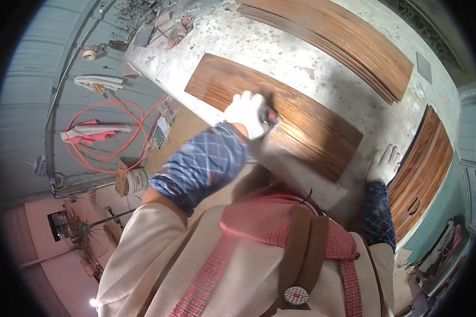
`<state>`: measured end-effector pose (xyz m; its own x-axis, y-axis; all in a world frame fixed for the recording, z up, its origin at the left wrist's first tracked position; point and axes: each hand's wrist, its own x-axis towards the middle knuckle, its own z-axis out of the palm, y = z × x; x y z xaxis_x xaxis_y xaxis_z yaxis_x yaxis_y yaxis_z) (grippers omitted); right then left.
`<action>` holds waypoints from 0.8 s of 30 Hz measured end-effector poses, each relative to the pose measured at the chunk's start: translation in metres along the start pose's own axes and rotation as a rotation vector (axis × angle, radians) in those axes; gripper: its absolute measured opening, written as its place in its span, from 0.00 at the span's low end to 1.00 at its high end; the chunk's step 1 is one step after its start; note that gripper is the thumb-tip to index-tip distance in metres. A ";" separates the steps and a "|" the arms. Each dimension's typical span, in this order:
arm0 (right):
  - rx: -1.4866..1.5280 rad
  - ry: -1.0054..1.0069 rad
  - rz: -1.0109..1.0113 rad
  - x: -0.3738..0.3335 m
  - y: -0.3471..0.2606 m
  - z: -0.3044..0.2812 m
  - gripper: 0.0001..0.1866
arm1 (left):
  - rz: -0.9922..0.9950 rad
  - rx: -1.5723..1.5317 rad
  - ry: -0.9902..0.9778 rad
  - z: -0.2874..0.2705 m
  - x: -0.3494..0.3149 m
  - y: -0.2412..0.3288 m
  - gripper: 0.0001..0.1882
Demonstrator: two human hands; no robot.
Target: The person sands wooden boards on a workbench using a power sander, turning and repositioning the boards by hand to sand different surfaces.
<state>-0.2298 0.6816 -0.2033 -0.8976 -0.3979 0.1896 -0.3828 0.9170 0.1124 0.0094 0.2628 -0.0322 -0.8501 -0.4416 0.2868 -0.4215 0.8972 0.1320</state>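
Observation:
A wood-grain plank (pixel 301 127) lies slantwise on the pale, speckled worktable (pixel 222 34). Over its near edge is my left hand (pixel 247 113), in a white glove, closed around a small red-and-dark tool (pixel 270 117). The tool has a flat, light end at the plank; its exact kind is too small to tell. My right hand (pixel 384 164), also gloved in white, rests on the table with fingers stretched out, holding nothing. Its fingertips are beside the dark edge of a stack of wood-grain planks (pixel 426 166) at the right.
More planks (pixel 344 39) are stacked along the far side. A small grey plate (pixel 423 67) lies at the far right. Rags and tools (pixel 180 33) sit at the far left corner. Beyond the left edge, a red hose (pixel 143 140) hangs in loops above a white bucket (pixel 137 181).

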 end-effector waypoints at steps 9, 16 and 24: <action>-0.044 -0.048 -0.014 -0.001 0.013 0.018 0.33 | -0.525 0.000 -0.358 -0.009 0.067 -0.290 0.29; -0.090 -0.057 0.003 0.001 0.002 0.001 0.34 | -0.173 0.125 -0.185 -0.012 0.088 -0.150 0.20; 0.070 -0.053 0.041 0.002 -0.008 -0.012 0.36 | 0.025 -0.179 -0.436 0.011 0.092 0.087 0.16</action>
<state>-0.2258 0.6732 -0.1921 -0.9223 -0.3600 0.1402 -0.3585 0.9328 0.0368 -0.1090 0.3005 -0.0044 -0.9288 -0.3479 -0.1278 -0.3706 0.8782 0.3025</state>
